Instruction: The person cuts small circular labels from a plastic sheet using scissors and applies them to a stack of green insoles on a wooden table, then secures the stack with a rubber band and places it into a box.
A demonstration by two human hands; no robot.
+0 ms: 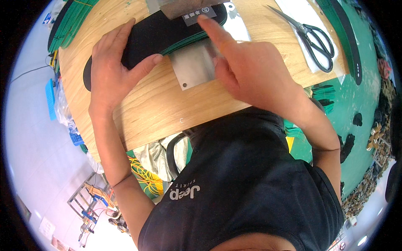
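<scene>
Insole stack (157, 35) on wood tabletop (155, 115), L hand (112, 67) spread atop, R hand (257, 69) half-open (index on label (191, 19)), grn floor (358, 102)

Looks like a workshop or sm. factory floor, prob. for shoe insoles: a black-and-green insole stack (155, 33) in the upper ctr., w/ more layered stock (73, 23) upper L and a similar long piece (349, 46) upper R; plain wooden workbench (150, 111) w/ bare metal plate (192, 69) & lg. black-handled scissors (302, 28); green-painted floor (356, 98) at R w/ black scraps (347, 148) & a heap of mixed brownish bits (362, 184) along the R edge; metal-framed equip. (81, 201) w/ wiring lower L, yellow cable coil (144, 175) under the bench
</scene>
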